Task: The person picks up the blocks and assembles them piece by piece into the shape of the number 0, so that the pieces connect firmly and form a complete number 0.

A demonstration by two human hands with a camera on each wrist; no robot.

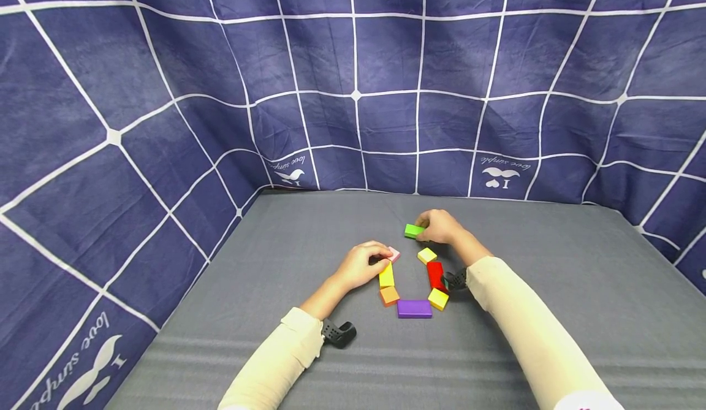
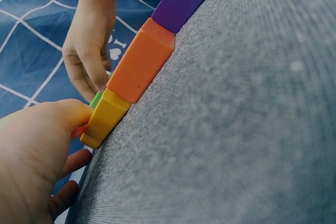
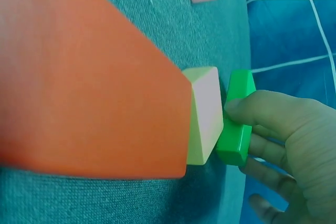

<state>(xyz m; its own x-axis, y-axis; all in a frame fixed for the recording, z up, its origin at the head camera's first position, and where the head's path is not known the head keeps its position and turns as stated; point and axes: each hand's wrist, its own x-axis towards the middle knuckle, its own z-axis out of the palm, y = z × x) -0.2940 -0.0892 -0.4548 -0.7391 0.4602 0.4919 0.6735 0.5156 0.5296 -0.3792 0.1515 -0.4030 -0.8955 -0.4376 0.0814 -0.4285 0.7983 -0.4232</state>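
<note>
My right hand (image 1: 438, 226) pinches a green block (image 1: 413, 231) between thumb and fingers at the far side of a ring of coloured blocks. In the right wrist view the green block (image 3: 236, 129) stands close behind a pale yellow block (image 3: 206, 116). On the ring's left side, my left hand (image 1: 364, 264) holds a pink block (image 1: 393, 254) with its fingertips. Its thumb lies by the end of a yellow block (image 1: 387, 276); in the left wrist view the hand (image 2: 42, 150) mostly hides the pink block.
An orange block (image 1: 389, 296), a purple block (image 1: 415, 309), a yellow block (image 1: 438, 299), a red block (image 1: 435, 275) and a small yellow block (image 1: 427, 255) form the rest of the ring. They lie on a grey cloth surface (image 1: 309, 226). A blue curtain (image 1: 386, 122) hangs behind.
</note>
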